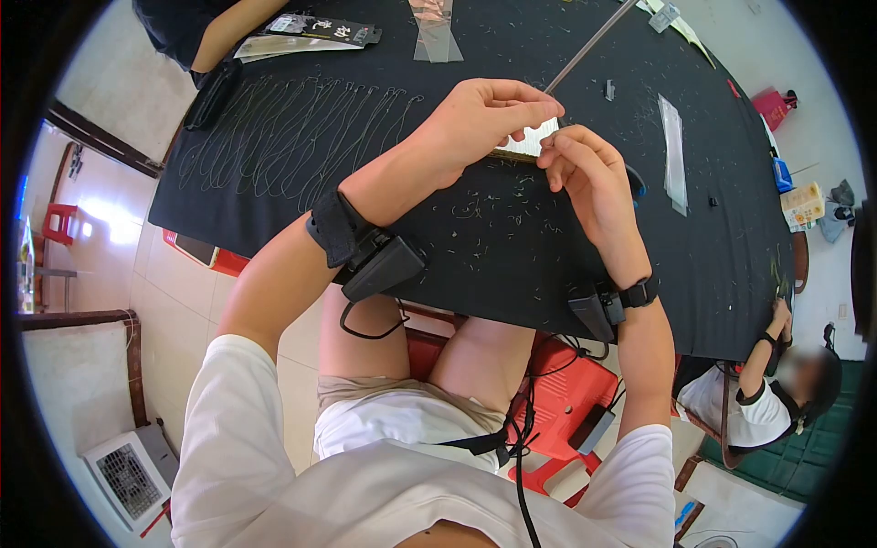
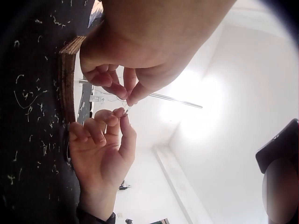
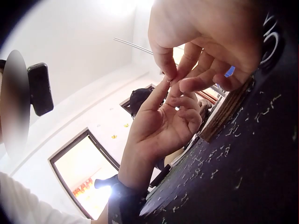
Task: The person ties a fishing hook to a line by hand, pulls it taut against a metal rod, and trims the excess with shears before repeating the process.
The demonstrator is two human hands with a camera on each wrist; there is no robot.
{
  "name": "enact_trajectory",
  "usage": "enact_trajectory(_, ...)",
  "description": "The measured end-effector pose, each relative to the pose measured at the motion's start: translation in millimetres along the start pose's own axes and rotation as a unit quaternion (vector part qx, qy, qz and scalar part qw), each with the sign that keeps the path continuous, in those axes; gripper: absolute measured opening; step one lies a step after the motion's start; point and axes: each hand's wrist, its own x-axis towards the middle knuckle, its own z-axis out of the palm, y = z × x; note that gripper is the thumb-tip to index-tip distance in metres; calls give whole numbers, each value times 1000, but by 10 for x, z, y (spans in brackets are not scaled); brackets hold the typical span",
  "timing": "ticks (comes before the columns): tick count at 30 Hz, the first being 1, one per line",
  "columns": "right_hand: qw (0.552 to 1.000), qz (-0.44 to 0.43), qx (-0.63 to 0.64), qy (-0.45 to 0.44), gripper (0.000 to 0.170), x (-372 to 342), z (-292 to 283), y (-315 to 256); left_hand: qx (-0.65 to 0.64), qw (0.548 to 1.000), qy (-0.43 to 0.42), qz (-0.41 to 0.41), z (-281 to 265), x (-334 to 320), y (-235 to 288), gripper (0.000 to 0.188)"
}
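Above a board with a light top and wooden edge [image 2: 68,88], both hands meet at their fingertips. The left hand [image 1: 489,119] pinches a thin thread [image 2: 111,99] between thumb and index finger. The right hand [image 1: 592,173] pinches a tiny thing at the same spot, its thumb and index tips nearly touching the left ones; the thing is too small to make out. A thin metal rod [image 1: 594,47] rises from the board behind the fingers. In the right wrist view, the left hand [image 3: 161,123] has its other fingers loosely bent.
Many looped threads [image 1: 301,128] lie in a row at the left of the black table [image 1: 420,265]. Small clippings surround the board. A clear plastic sleeve [image 1: 673,155] lies at the right, packaging [image 1: 311,35] at the back left. Two other people sit at the table's edges.
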Motion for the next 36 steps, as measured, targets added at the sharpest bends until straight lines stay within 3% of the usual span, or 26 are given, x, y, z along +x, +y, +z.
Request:
enact_trajectory(12, 1000, -12, 28, 5, 14, 1, -8, 6, 19, 999, -17, -32, 3, -17, 12, 27)
enact_trajectory(36, 999, -23, 31, -3, 18, 7, -31, 1, 10, 999, -30, 5, -11, -7, -20, 27)
